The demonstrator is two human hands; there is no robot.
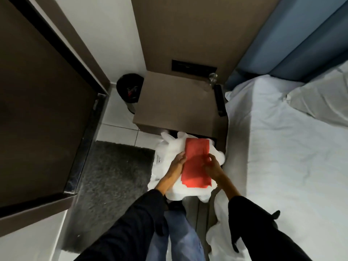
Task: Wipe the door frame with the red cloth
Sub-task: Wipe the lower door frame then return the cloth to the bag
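Now both hands are on the red cloth (pixel 196 162), low in the centre of the frame, where it lies folded on a white bundle (pixel 169 153). Left hand (pixel 178 162) pinches its left edge, right hand (pixel 211 166) grips the right edge, so it sits squarely between them, long axis running away from the person. Door frame (pixel 82 132) stands off to the left of the frame, well apart, nearer the left hand. Wiping hasn't begun; I reckon the cloth must be lifted and carried left.

Long black sleeves (pixel 131 228), bare hands, blue jeans (pixel 180 236), dark shoe (pixel 176 206)
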